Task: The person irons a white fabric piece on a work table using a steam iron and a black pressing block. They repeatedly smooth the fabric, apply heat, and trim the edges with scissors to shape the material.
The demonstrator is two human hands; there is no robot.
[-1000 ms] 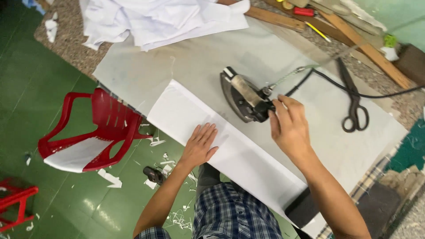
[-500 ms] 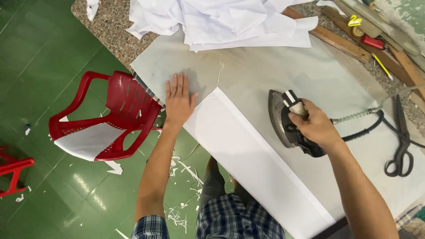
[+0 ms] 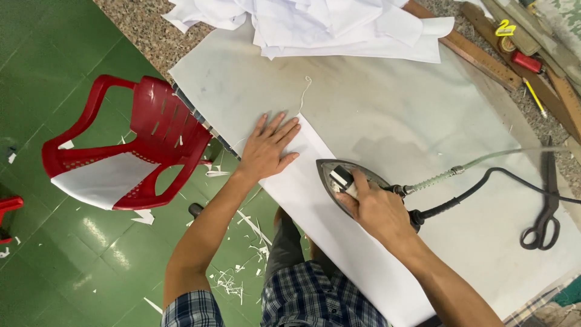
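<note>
Moved onto the folded white strip (image 3: 339, 224) at the table's near edge, the iron (image 3: 351, 181) is gripped by the right hand (image 3: 378, 212) while the left hand (image 3: 269, 148) is pressed flat, fingers spread, on the strip's far end, most of its length judged still unpressed.

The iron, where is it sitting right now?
In the head view the iron sits on the white folded cloth strip at centre, under the right hand, with the left hand flat on the strip's far end.
</note>
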